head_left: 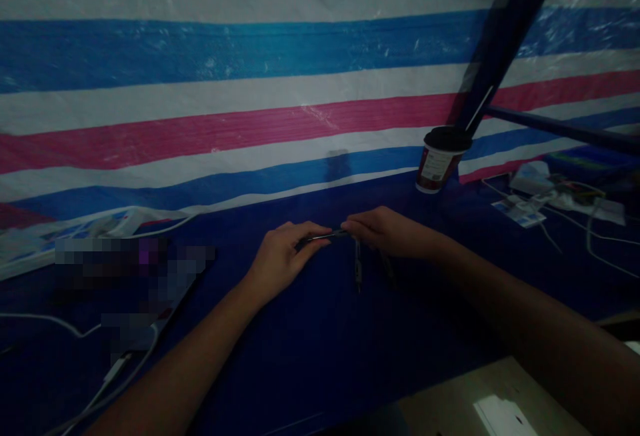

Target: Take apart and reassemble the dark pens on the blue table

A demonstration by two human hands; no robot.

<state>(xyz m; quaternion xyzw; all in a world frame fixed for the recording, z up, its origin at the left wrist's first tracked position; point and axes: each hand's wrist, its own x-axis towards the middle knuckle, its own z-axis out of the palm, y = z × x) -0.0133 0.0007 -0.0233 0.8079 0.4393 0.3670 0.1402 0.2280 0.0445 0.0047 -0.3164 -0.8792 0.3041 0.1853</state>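
Two bare forearms (197, 349) over one dark-blue counter (310, 356)

Left hand (277, 256) and right hand (387, 233) pinch one slim dark rod (319, 237) between them; one slender grey pointed piece (358, 267) shows below the right.

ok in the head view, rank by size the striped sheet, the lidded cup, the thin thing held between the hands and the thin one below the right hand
1. Striped sheet
2. Lidded cup
Smallest, unranked: held thin thing and lower thin thing; they look alike, and the held one is partly hidden.
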